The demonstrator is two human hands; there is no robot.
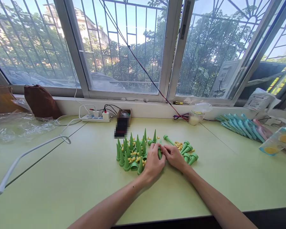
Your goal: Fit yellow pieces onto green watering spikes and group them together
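Note:
My left hand and my right hand meet over the pale green table, and both have their fingers closed round one green plastic cone spike. To the left of my hands several green cone spikes stand upright among small yellow parts. On the right, several more green spikes lie on their sides, with a little heap of yellow parts behind them. One further green spike lies behind my right hand.
A white power strip with plugs and cables sits by the window sill beside a small black box. A clear jar stands at the back. Teal strips and plastic packets lie on the right. A brown bag and crumpled film lie at the left. A white cable crosses the table.

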